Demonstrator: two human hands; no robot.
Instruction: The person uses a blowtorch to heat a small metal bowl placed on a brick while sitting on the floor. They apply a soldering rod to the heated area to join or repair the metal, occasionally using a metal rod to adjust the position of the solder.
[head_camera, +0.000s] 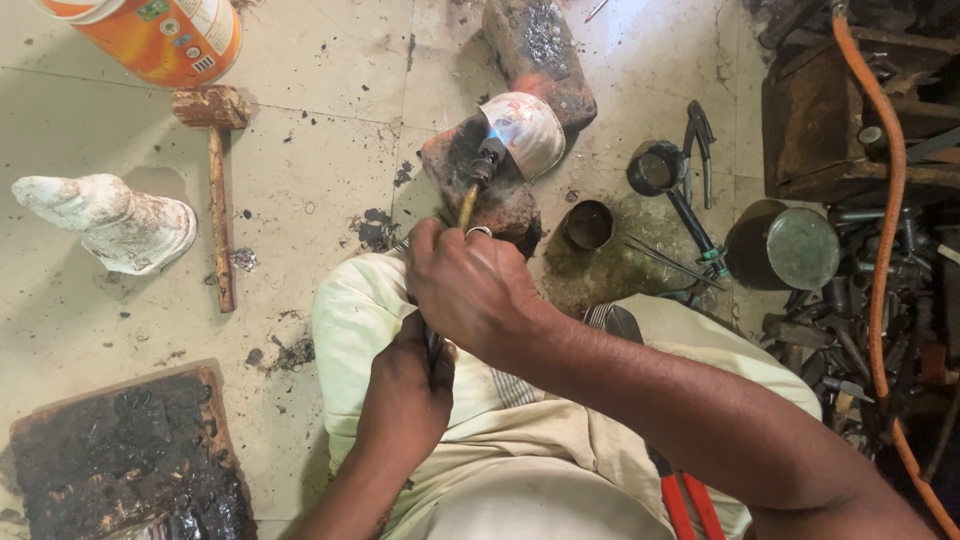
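We find a torch (478, 178) gripped in both hands, its brass stem running up and away from the right hand (472, 285) to a dark nozzle. A small blue flame at the nozzle meets a pale, dome-shaped piece (527, 130) just beyond the tip. The piece rests on a blackened brick (478, 180), with a second brick (540, 55) lying just behind it.

The right hand is closed around the stem, a ring on one finger, knuckles up. The left hand (405, 395) sits directly below it, nearer the body, fingers wrapped shut on the lower end of the torch; we cannot tell what that part looks like, as the fist hides it. Both hands lie over the person's lap, which is covered in pale cloth.

To the right of the right hand we note a small dark cup (588, 224), then a ladle-like pot (655, 167), pliers (699, 140) and a round tin (783, 247). Further right an orange hose (884, 200) runs down past a heap of metal tools. Red handles (685, 505) show beneath the right forearm.

To the left of the hands a hammer (216, 170) lies on the tiled floor, with a white plaster figure (110, 222) beyond it. An orange container (160, 35) stands above the hammer. A pitch-covered slab (125, 450) lies left of the left hand.
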